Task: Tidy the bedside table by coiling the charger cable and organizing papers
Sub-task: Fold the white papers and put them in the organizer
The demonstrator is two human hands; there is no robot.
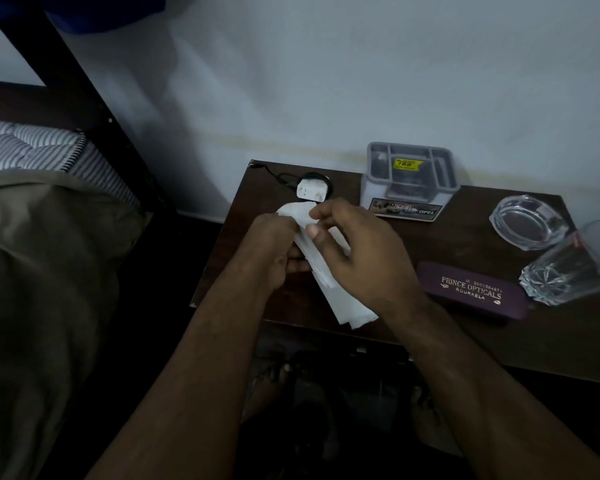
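Note:
A bundle of white papers (347,308) lies slanted over the left half of the dark wooden bedside table (440,237). My left hand (271,251) grips the papers from the left side. My right hand (357,251) pinches their upper end between thumb and fingers. Behind the hands, near the wall, a white charger plug (310,191) rests on a black cable (278,176) that looks coiled beneath it, with one strand trailing to the table's back left corner.
A grey plastic organiser box (409,178) stands at the back. A glass ashtray (529,221) and a tipped drinking glass (565,268) lie at the right, with a purple spectacle case (471,291) in front. A bed (49,216) adjoins the left.

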